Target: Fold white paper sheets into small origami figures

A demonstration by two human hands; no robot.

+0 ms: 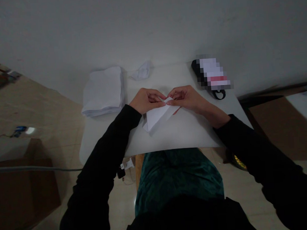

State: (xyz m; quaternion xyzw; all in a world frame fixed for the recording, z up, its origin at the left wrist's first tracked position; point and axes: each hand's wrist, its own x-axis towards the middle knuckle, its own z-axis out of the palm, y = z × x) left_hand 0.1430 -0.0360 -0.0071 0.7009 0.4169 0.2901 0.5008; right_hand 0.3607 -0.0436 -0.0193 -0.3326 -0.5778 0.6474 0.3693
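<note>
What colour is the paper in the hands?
White; the folded paper shows best in the head view.

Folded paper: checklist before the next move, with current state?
1. The left hand pinches the folded paper at its far tip: ok.
2. The right hand pinches the same tip: ok.
3. The paper's near end rests on the white table: ok.
4. Edges aligned at the tip: cannot tell, the hands cover it.
5. The paper stack lies apart, at left: ok.
6. The black object lies apart, at right: ok.
</note>
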